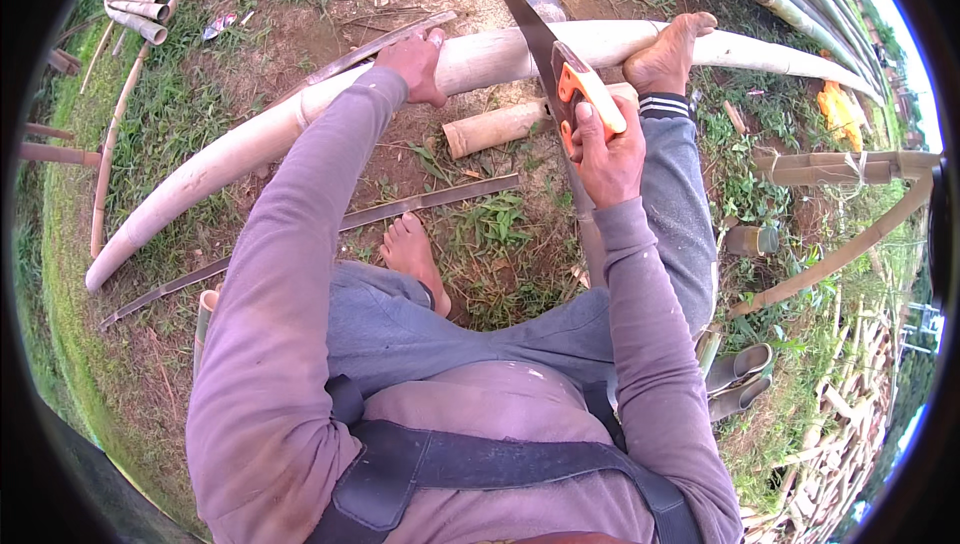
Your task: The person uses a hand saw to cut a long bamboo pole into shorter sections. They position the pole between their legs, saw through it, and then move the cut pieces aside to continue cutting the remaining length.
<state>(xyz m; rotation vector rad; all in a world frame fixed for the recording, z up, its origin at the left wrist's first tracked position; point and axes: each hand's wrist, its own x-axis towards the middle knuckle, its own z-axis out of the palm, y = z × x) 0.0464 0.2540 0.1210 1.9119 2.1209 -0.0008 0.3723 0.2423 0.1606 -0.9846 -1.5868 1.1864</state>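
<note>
A long, pale bamboo pole (487, 61) stretches across in front of me from the lower left to the far right. My left hand (414, 66) is wrapped over the pole left of the middle. In my right hand (606, 157) is a handsaw (523, 19) with an orange and white handle. Its dark blade points up and away, crossing the pole; whether the teeth touch the bamboo I cannot tell. My bare right foot (662, 62) rests on the pole to the right of the saw. Under the blade lies a short cut bamboo piece (493, 131).
Dark narrow strips (430, 196) lie on the grass near my left foot (412, 252). Stacked bamboo poles (780, 4) are at the far right. A bamboo frame (840, 168), a yellow bag (840, 114) and a pair of shoes (738, 380) are on my right. Cut bamboo pieces (138, 12) lie far left.
</note>
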